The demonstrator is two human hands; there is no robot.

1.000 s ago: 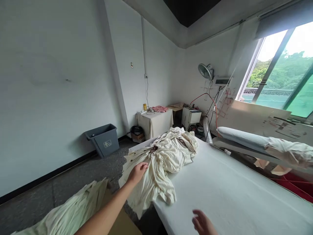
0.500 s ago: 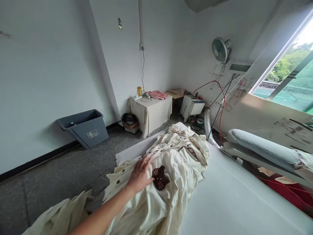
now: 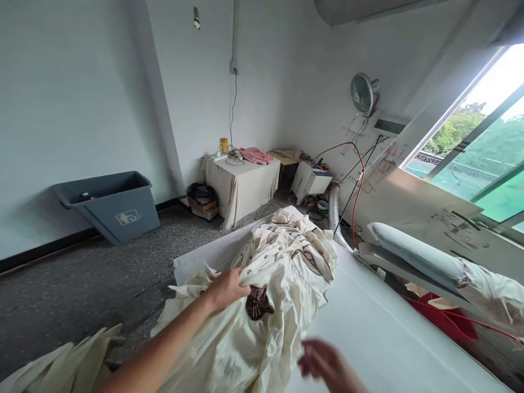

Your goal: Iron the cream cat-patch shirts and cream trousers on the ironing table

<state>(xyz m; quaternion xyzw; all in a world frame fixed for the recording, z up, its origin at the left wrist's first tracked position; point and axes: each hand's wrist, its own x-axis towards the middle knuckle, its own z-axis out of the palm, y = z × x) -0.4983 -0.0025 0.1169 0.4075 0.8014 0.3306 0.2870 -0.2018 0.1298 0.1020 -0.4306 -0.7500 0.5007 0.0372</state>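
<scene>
A pile of cream garments with dark buttons and brown trim lies crumpled on the white table. On the top garment is a dark brown cat-head patch with pale whiskers. My left hand is closed on the fabric just left of the patch, lifting a fold. My right hand is low in the view, right of the pile over the white surface. It is smeared by motion, so its fingers do not show clearly, and it looks apart from the cloth.
More cream cloth sits at the lower left. A grey bin stands by the left wall. At the back is a cloth-covered table with pink fabric. A padded ironing arm runs along the right, and a wall fan hangs behind.
My left hand has gone from spread fingers over the garment to gripping its cloth by the patch. My right hand has come into view at the bottom. The view has shifted slightly rightward.
</scene>
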